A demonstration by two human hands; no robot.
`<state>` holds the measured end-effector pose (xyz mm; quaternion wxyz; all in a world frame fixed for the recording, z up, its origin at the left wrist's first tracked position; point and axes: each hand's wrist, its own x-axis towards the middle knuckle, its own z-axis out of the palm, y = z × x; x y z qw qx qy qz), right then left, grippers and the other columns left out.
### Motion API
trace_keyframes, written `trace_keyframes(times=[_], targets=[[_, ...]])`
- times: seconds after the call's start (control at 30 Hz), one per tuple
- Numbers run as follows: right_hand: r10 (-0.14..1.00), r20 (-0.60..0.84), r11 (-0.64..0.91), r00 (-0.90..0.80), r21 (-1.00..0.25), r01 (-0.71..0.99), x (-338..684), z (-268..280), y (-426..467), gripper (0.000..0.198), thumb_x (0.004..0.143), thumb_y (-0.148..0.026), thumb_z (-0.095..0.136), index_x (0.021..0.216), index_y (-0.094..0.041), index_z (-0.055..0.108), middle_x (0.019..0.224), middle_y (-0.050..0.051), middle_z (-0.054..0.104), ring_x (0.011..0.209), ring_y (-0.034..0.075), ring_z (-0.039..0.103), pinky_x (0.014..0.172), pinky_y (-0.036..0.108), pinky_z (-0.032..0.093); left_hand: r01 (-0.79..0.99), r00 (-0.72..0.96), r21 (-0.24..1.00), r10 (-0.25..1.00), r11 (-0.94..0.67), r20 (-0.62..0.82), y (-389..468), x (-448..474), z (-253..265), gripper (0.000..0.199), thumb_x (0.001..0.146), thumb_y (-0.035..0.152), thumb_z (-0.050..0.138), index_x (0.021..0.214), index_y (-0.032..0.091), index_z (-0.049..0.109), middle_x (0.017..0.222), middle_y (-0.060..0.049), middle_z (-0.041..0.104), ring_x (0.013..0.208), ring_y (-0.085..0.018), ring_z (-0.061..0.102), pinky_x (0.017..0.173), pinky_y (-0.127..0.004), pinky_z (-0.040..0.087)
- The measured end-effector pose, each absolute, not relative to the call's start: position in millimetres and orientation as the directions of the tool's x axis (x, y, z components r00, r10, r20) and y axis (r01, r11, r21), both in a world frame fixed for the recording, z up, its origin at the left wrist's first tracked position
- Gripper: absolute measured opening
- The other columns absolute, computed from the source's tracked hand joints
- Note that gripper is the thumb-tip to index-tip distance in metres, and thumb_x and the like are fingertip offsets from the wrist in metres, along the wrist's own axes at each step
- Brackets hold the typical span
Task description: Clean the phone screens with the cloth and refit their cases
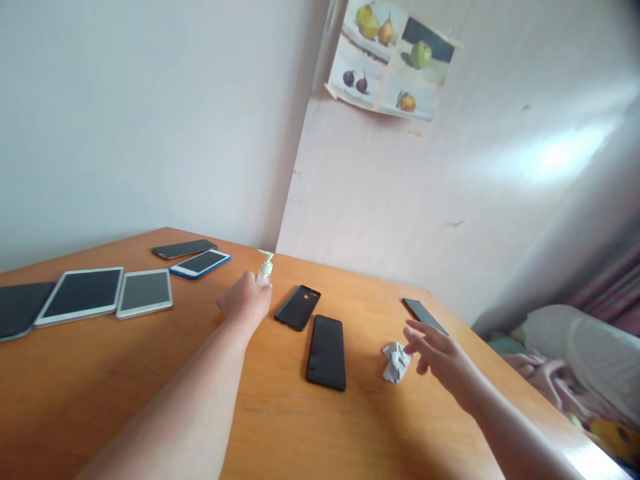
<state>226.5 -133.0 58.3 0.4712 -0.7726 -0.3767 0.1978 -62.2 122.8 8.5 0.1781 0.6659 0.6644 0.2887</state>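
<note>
My left hand (246, 297) is wrapped round a clear pump bottle (265, 272) with a pale green pump head, near the back of the table. Its lower part is hidden by the hand. Over the right side of the table, my right hand (431, 347) has its fingers apart, close beside a crumpled grey-white cloth or tissue (397, 362); whether they touch I cannot tell. Between the hands lie a black smartphone (327, 352), screen apparently up, and a black phone case (299, 307) with a round hole.
On the left of the wooden table (280, 427) are a white tablet (84, 293), a smaller white device (145, 292), a blue-edged phone (201, 263) and dark devices. Another dark phone (424, 315) lies beyond my right hand. Walls stand behind; bedding (585, 347) is at right.
</note>
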Motion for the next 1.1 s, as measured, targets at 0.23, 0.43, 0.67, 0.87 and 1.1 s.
trace_keyframes(times=[0.23,0.43,0.67,0.87,1.1], targets=[[0.796,0.034,-0.006,0.604,-0.998,0.064,233.2,67.0,-143.8,0.056,0.073,-0.063,0.067,0.112,-0.023,0.065,0.068,0.004,0.067,0.043,0.011,0.044,0.038,0.023,0.024,0.815,-0.036,0.577,0.99,-0.048,0.133,127.5,-63.3,2.4,0.031,0.083,0.051,0.05,0.095,0.024,0.058,0.1,-0.012,0.071,0.096,-0.034,0.065,0.078,-0.042,0.043],[0.885,0.068,0.263,0.46,-0.889,-0.375,224.3,49.0,-147.9,0.055,0.084,-0.065,0.053,0.111,-0.018,0.063,0.056,-0.005,0.05,0.04,0.006,0.028,0.04,0.022,0.025,0.812,-0.035,0.581,0.989,-0.057,0.145,135.0,-66.2,-4.3,0.034,0.081,0.053,0.05,0.096,0.023,0.058,0.095,-0.013,0.071,0.09,-0.036,0.066,0.073,-0.042,0.044],[0.94,0.124,0.309,0.318,-0.703,-0.64,211.7,50.2,-156.7,0.062,0.091,-0.066,0.041,0.118,-0.013,0.061,0.054,-0.008,0.038,0.041,0.006,0.021,0.043,0.022,0.028,0.806,-0.025,0.59,0.992,-0.052,0.121,138.1,-67.3,-3.3,0.035,0.08,0.052,0.051,0.094,0.021,0.059,0.09,-0.015,0.071,0.086,-0.038,0.066,0.068,-0.043,0.044],[0.928,0.14,0.326,0.344,-0.751,-0.575,213.1,53.2,-155.4,0.061,0.09,-0.067,0.04,0.117,-0.016,0.061,0.055,-0.008,0.038,0.041,0.006,0.02,0.043,0.022,0.026,0.781,-0.041,0.623,0.991,-0.048,0.127,143.2,-67.7,-8.4,0.043,0.076,0.056,0.054,0.101,0.021,0.058,0.097,-0.017,0.07,0.09,-0.041,0.065,0.074,-0.05,0.044],[0.873,0.115,-0.011,0.473,-0.967,0.255,231.9,22.3,-141.2,0.048,0.086,-0.054,0.059,0.123,-0.024,0.055,0.081,-0.001,0.061,0.049,0.007,0.04,0.046,0.023,0.028,0.73,-0.133,0.678,0.953,-0.092,0.273,121.7,-63.3,7.9,0.056,0.074,0.049,0.059,0.119,0.017,0.051,0.125,-0.024,0.056,0.111,-0.044,0.056,0.084,-0.06,0.043]])
